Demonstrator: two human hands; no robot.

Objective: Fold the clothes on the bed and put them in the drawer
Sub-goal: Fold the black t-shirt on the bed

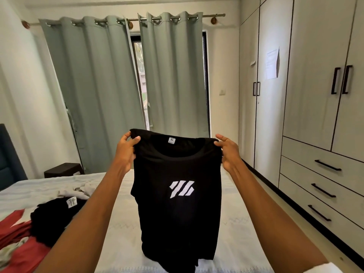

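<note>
Both hands pinch black T-shirt (177,194) by its shoulders, centre frame: left hand (126,149), right hand (228,152). Shirt hangs vertical, collar up, logo facing camera, hem touching bed (236,233). Other clothes (39,219) heaped lower left. Closed drawers (323,186) at right.

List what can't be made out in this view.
Head view only:
- Bed middle: hidden behind the held black shirt.
- Shirt hem: cut off by the bottom edge.
- Paper on the wardrobe: print too small.
- Clothes pile: partly behind the left forearm.
</note>
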